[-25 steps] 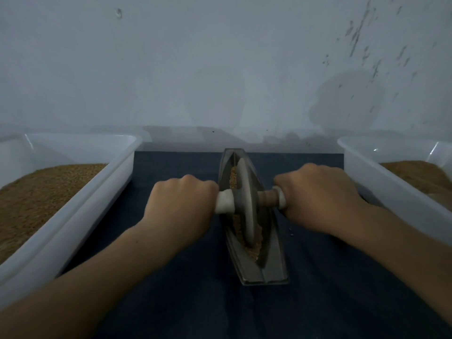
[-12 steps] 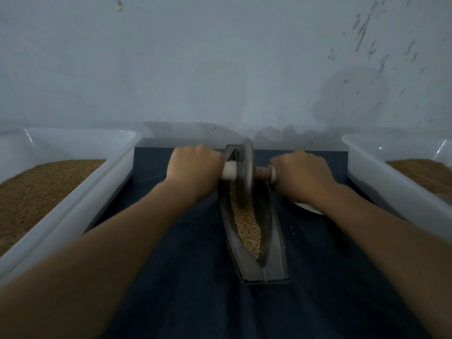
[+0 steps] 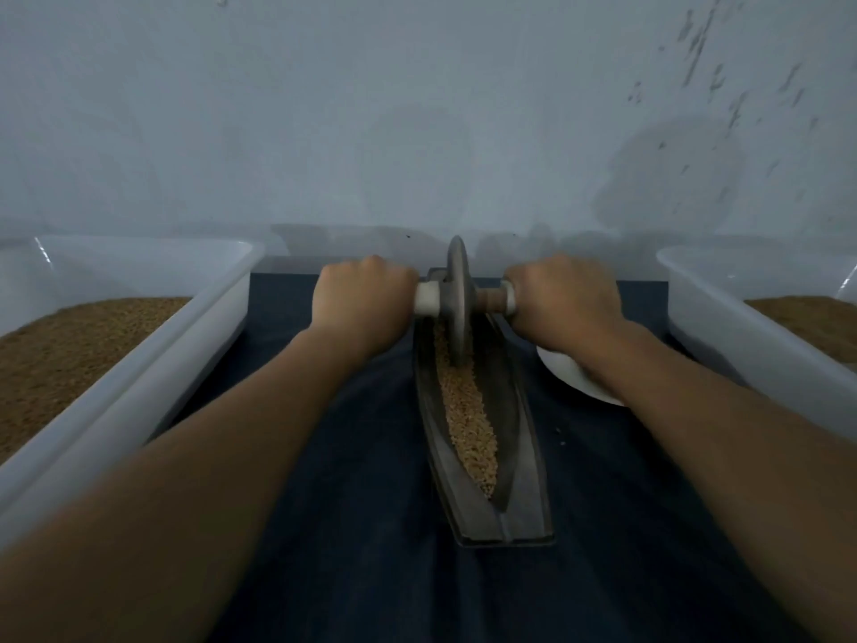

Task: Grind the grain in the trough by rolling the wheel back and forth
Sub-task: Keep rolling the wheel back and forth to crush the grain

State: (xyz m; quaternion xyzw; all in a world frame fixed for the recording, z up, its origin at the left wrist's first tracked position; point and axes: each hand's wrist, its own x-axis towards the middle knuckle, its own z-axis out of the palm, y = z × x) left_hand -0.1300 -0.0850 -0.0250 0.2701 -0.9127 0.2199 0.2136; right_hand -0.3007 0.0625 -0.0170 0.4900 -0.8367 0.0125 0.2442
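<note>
Head view: left hand (image 3: 364,301) fisted round the white axle handle (image 3: 427,299), right hand (image 3: 563,299) fisted round the handle's other end. Wheel (image 3: 457,299), a thin grey metal disc, stands upright at the far end of the trough (image 3: 524,457), a narrow boat-shaped metal channel. Coarse tan grain (image 3: 468,420) lines its groove. Dark cloth (image 3: 371,526) lies underneath, with white plastic tubs (image 3: 139,364) of grain either side.

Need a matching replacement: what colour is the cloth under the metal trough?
Dark blue plain fabric cloth, clearest in head view.

Both arms outstretched, left hand (image 3: 364,301) and right hand (image 3: 563,301) fisted, knuckles up, around the axle (image 3: 490,299) ends.
</note>
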